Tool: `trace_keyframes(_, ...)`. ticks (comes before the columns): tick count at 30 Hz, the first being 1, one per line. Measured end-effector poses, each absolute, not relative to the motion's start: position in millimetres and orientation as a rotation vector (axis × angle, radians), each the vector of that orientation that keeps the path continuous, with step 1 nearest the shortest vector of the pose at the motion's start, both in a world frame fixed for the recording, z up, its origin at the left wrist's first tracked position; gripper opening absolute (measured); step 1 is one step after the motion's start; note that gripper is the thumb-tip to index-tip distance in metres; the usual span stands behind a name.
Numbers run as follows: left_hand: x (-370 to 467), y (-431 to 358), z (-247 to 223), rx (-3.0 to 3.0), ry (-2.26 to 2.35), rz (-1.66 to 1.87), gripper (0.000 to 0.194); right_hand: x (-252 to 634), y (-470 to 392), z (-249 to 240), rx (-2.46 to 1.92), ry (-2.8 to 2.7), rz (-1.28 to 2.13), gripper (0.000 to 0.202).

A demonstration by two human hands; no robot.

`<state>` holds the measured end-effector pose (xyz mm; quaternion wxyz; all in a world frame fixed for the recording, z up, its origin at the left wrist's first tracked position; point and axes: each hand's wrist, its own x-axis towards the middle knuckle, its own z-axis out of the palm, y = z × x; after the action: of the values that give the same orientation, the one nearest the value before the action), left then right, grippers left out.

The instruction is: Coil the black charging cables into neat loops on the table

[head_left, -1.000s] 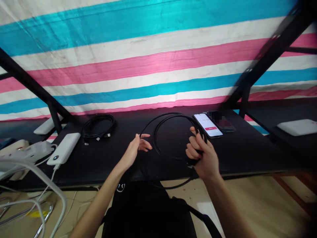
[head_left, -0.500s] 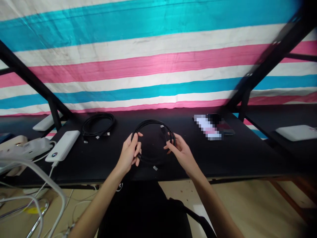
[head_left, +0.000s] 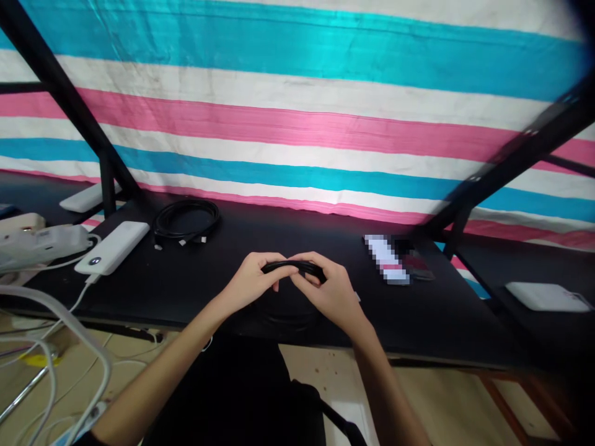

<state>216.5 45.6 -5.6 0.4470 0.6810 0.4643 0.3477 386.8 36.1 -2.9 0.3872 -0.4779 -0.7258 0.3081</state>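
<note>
Held cable (head_left: pixel 310 267): while your left hand (head_left: pixel 253 277) clamps its fingers on it, your right hand (head_left: pixel 335 291) does too.
Power bank (head_left: pixel 115 246): left.

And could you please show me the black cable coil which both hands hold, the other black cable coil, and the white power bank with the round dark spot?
Held black cable coil (head_left: pixel 312 269): head view, its upper strands.
Other black cable coil (head_left: pixel 168 234): head view, the ring's near side.
White power bank (head_left: pixel 118 246): head view, its top face.
</note>
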Motion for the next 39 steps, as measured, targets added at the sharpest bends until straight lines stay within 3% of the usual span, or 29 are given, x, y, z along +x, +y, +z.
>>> trace_keyframes(3, 212.3, 44.5, -12.9, 1.599, 1.165, 0.823, 0.024, 396.3, 36.7, -6.9, -1.215, -1.684, 1.081, 0.018)
trace_keyframes(7, 206.7, 43.0, -24.6, 1.563, 1.239, 0.882, 0.025, 408.7, 38.5, -13.0, -1.092, -1.312, 1.384, 0.036)
trace_keyframes(15, 215.2, 39.8, -38.4, 1.597, 1.526, 1.353, 0.016, 402.5, 36.1, -8.9, -0.856, -0.848, 1.393, 0.04)
trace_keyframes(17, 217.4, 38.5, -40.2, 1.586, 1.63, 1.405, 0.025, 403.2, 34.4, -7.0, -0.8, -0.829, 1.385, 0.038)
trace_keyframes(22, 225.8, 40.0, -48.3, 1.173, 1.469, 1.554, 0.074, 406.3, 29.7, -4.5, -0.661, -0.921, 1.329, 0.032)
trace_keyframes(26, 240.5, 38.1, -47.9, 0.743, 1.162, 1.611, 0.084, 405.2, 27.4, -2.8, -0.541, -1.04, 1.194, 0.025)
trace_keyframes(29, 252.3, 32.5, -39.9, 0.559, 0.996, 1.628, 0.078, 401.1, 28.4, -1.5, -0.529, -0.987, 1.149, 0.026)
trace_keyframes(36, 257.8, 26.8, -26.4, 0.633, 0.868, 1.514, 0.041, 378.7, 37.0, -5.2, -0.728, -0.665, 1.355, 0.049)
trace_keyframes(39, 243.3, 29.1, -28.2, 0.675, 0.889, 1.511, 0.036, 378.3, 43.7, -15.6, -0.849, -0.822, 1.43, 0.044)
